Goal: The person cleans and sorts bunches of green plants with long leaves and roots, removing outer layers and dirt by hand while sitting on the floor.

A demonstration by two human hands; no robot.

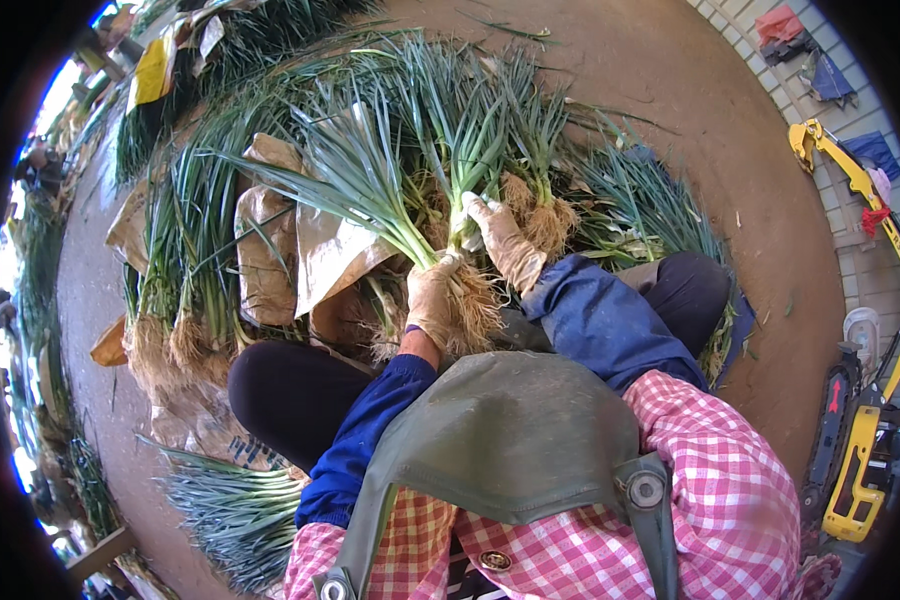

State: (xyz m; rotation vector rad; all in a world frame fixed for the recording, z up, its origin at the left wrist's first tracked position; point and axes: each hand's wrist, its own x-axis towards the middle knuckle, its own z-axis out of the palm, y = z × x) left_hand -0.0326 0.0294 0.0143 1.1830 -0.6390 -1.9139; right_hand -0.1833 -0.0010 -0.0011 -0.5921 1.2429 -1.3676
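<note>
My left hand (431, 300), in a pale work glove, is closed round the lower stalks of a bunch of green onions (402, 228), just above the tangled tan roots (473, 300). Their long green leaves fan out up and to the left. Beside it, my gloved right hand (506, 243) grips the stalks of another bunch of green onions (462, 150) whose leaves point away from me. The two bunches lie close together, and their roots overlap. Right of my right hand stands one more rooted bunch (547, 205).
More rooted green onions (175, 260) lie at the left by tan sacks (267, 245). A cleaned pile (232, 515) sits at lower left, another leafy pile (645, 200) at right. A yellow toy-like excavator (855, 505) stands by the tiled wall on brown floor (760, 300).
</note>
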